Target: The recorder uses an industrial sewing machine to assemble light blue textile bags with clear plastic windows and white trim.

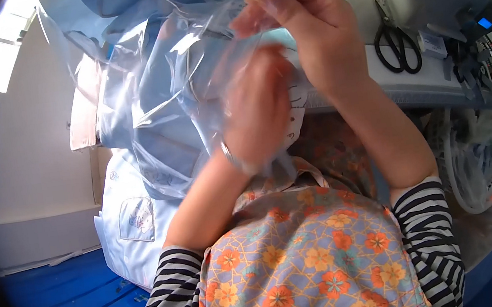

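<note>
Both hands work a clear plastic bag [169,89] with pale blue fabric [162,133] inside: our right hand [304,28] pinches its top edge, our left hand [256,112] sits inside, grip unclear. Bagging underway; seating the fabric looks next. Scissors [396,40] hang right of our right hand.

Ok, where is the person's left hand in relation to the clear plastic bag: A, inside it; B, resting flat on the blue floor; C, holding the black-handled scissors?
A: the left hand shows blurred through the film of the clear plastic bag, pushed inside it.
</note>
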The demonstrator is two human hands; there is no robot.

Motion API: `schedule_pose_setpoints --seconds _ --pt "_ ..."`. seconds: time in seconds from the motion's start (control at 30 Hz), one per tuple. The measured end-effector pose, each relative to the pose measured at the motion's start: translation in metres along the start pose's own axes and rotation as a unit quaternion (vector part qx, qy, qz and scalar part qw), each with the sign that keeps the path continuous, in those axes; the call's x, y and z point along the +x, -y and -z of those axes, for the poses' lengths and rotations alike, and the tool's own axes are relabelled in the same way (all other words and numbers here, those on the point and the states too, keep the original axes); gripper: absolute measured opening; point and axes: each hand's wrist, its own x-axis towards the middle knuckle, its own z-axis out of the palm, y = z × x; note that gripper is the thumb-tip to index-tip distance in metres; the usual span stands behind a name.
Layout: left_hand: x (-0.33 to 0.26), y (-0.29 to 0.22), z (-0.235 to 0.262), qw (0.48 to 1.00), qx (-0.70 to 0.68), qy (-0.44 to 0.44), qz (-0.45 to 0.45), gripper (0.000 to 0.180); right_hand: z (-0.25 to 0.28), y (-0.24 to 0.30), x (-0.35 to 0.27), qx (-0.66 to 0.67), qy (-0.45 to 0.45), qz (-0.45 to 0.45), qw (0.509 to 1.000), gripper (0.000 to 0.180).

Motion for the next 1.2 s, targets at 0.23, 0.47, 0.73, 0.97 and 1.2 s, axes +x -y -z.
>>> schedule_pose_setpoints --seconds 0.23,0.47,0.73,0.97,1.2 --pt "0.007 0.14 0.005 0.98 0.145 0.055 0.126 0.019 0.031 -0.006 -0.065 -0.172 0.139 -0.134 0.966 0.013" --pt "0.031 0.219 0.023 0.985 -0.036 0.168 0.03 0.019 0.028 -0.062 -0.086 -0.518 0.175 0.019 0.837 0.051" --pt "0.054 0.183 0.035 0.978 -0.05 0.202 0.016 0.013 -0.002 -0.089 -0.083 -0.547 0.185 0.027 0.816 0.043" --pt "0.087 0.137 0.0 0.942 -0.029 0.307 0.134 0.02 -0.006 -0.056 -0.1 -0.547 0.186 -0.047 0.815 0.054" --pt "0.088 0.146 -0.013 0.905 -0.18 0.301 0.242 0.023 0.007 -0.039 -0.1 -0.579 0.189 -0.056 0.791 0.057"
